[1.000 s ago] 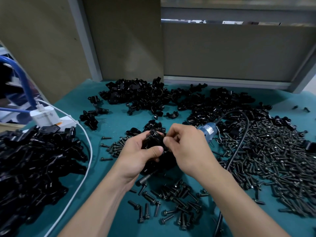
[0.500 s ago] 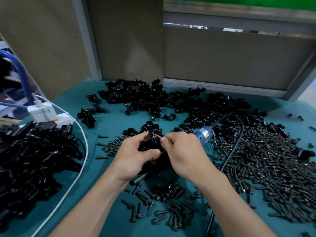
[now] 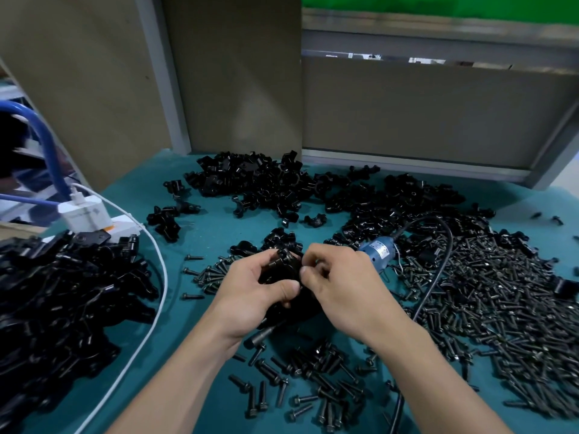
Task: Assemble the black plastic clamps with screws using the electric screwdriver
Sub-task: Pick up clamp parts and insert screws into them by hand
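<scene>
A screw seems to be getting started by finger. The left hand [image 3: 250, 296] grips a black clamp [image 3: 283, 270] just above the tabletop [image 3: 216, 233], and the right hand [image 3: 341, 289] pinches at the clamp's right side, with any screw hidden. The next move calls for the electric screwdriver [image 3: 377, 250], lying just beyond the right hand.

Your left hand [image 3: 250, 296] and right hand [image 3: 341, 292] are bare. The left forearm [image 3: 175, 380] and right forearm [image 3: 438, 371] are likewise uncovered down to the lower frame edge.
</scene>
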A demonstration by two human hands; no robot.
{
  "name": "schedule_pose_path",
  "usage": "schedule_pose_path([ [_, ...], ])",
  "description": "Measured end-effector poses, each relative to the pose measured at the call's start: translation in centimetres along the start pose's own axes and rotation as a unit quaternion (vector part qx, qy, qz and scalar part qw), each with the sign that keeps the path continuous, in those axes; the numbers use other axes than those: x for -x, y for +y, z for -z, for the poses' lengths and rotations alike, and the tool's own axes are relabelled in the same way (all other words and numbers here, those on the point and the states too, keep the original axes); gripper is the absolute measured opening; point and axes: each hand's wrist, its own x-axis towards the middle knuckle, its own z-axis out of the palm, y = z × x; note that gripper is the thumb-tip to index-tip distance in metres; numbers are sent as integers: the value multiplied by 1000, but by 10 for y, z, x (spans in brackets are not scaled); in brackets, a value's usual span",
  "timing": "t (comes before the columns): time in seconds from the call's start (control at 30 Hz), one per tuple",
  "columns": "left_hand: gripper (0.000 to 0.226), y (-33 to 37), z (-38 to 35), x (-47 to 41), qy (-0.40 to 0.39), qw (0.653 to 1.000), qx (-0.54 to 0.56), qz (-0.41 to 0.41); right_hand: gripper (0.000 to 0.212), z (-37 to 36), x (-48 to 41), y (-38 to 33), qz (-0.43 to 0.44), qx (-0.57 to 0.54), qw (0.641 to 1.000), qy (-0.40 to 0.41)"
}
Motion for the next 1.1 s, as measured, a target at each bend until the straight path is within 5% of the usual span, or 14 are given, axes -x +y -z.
schedule_pose_path([
  [0.17,30,-1,1,1,3,1000,4,-17,47,0,-2,-1,-31,-2,999,-31],
  [0.33,28,3,1,2,11,999,20,-36,19,6,2,-7,18,-39,999,1],
  [0.53,30,3,-1,3,10,999,12,-28,46,1,0,-7,-23,29,999,11],
  [0.7,26,4,0,2,13,999,23,-38,18,7,1,-12,-12,-22,999,-27],
  [0.9,31,4,-1,3,11,999,18,-38,42,4,0,-14,-38,25,999,-6],
  [1.0,33,2,-1,0,13,999,0,-39,23,12,-2,-13,-44,-21,998,-50],
  [1.1,29,-1,0,-1,-12,999,-19,-40,26,12,-5,-14,-71,-27,995,-64],
])
